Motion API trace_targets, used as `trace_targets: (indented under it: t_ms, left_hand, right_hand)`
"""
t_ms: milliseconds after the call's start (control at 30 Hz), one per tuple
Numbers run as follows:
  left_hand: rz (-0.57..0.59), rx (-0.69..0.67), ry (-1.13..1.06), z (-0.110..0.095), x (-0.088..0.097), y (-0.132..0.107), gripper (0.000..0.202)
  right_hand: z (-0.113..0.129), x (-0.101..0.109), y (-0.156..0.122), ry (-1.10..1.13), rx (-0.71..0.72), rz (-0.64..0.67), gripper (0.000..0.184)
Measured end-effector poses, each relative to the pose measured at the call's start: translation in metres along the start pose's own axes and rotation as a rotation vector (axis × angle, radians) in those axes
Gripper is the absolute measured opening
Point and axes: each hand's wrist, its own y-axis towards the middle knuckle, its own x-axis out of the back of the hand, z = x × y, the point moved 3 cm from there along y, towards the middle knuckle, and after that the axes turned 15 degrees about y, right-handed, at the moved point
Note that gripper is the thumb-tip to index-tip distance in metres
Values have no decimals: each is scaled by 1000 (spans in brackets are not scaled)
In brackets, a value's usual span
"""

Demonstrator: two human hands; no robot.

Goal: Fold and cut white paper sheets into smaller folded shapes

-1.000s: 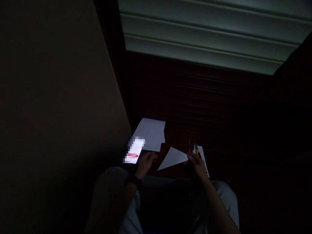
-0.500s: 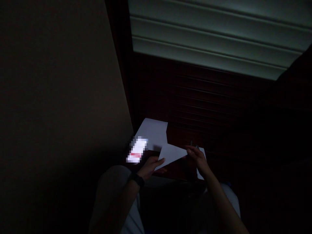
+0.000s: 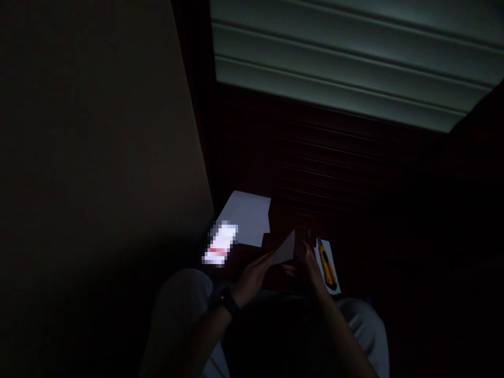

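Observation:
My left hand [image 3: 253, 275], with a dark watch [image 3: 227, 301] on its wrist, is closed on a sheet of white paper [image 3: 285, 249], which is tilted up and looks narrow from here. To the right of the sheet, my right hand [image 3: 311, 265] is raised, its fingers up and apart from the paper; nothing shows in it. Just beyond that hand lies a yellow box cutter [image 3: 326, 266] on a small white piece of paper [image 3: 334, 262]. A small dark object [image 3: 308, 233] near the right fingertips is too dim to name.
More white sheets [image 3: 246, 215] lie on the dark surface at the left. A glowing phone [image 3: 220, 244], its screen blurred out, rests beside them. A wall [image 3: 118, 131] rises on the left, and pale horizontal slats [image 3: 334, 63] span the back. The scene is very dark.
My right hand has let go of the paper's pointed tip and drawn back, uncovering the box cutter. The left hand has moved right and turned the paper on edge.

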Motion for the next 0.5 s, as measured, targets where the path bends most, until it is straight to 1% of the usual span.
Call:
trace_targets:
  t_ms: [67,133,233,267,300,400,500]
  left_hand:
    - [16,-68,139,-4,0,-4,47]
    - [23,-71,244,-4,-1,-5,50]
    - [16,-74,344,0,-5,-4,49]
    - [14,-83,363,1,-6,-4,49]
    - [13,-93,377,1,-8,-4,48]
    - [27,-94,388,1,-12,-6,51]
    - [36,-33,349,3,-14,-9,68]
  right_hand:
    - [1,2,-1,28,19,-8,60]
    - [1,7,-2,45,46,-30,63]
    - [-8,16,-4,54,27,-78,87]
    - [-12,19,-4,49,15,-84,92]
    - [-15,21,-5,39,9,-83,93]
    - [-23,26,-3,-11,34,-84,84]
    - [-26,29,-2,-71,54,-86,78]
